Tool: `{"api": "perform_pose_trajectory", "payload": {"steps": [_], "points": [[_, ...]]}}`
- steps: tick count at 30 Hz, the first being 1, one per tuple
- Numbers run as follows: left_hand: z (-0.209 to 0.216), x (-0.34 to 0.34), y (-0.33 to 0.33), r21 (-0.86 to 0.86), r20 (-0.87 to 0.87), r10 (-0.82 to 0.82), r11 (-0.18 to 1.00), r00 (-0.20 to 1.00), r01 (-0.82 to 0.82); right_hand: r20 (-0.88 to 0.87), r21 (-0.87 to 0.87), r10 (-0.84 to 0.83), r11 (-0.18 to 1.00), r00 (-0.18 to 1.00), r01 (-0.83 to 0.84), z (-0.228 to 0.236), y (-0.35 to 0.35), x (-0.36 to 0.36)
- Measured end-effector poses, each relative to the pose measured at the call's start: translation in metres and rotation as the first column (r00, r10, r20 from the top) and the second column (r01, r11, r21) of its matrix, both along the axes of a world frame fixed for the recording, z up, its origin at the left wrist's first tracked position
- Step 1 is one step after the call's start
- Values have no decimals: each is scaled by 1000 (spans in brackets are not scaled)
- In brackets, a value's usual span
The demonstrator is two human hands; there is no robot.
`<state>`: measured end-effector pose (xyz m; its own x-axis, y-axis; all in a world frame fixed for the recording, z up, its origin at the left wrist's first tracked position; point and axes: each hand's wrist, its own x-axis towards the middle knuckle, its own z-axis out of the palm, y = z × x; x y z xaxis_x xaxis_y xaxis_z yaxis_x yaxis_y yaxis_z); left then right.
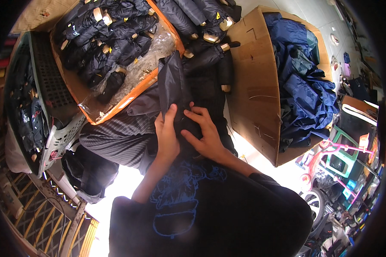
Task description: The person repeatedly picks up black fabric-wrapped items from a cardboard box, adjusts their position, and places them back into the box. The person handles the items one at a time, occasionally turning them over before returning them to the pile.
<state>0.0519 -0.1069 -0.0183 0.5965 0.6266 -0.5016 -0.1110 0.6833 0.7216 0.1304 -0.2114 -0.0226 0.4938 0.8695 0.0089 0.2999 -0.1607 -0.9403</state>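
Observation:
A long piece of black fabric, folded into a flat strip, rises from my lap toward the orange-edged box. My left hand is closed on its lower end, thumb pressed along the front. Just to the right, my right hand has its fingers and thumb apart, with the fingertips close to the dark cloth; whether they touch it is hard to tell. More dark cloth lies over my lap behind both hands, and its folds blend together.
Ahead on the left, an orange-edged box holds many rolled black bundles with pale ends; similar rolled bundles lie beside it. A cardboard box of blue cloth stands right. A grey plastic basket leans left. A pink scooter is far right.

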Motion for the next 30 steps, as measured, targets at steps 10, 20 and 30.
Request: {"api": "perform_pose_trajectory", "payload": {"steps": [10, 20, 30], "points": [[2, 3, -1, 25, 34, 92, 995, 995, -93, -8, 36, -3, 999, 1000, 4, 2, 1, 2], [0, -14, -19, 354, -173, 6, 933, 985, 57, -471, -115, -185, 982, 862, 148, 23, 1, 5], [-3, -26, -23, 446, -24, -177, 879, 984, 169, -628, -235, -195, 970, 754, 56, 24, 14, 30]]}}
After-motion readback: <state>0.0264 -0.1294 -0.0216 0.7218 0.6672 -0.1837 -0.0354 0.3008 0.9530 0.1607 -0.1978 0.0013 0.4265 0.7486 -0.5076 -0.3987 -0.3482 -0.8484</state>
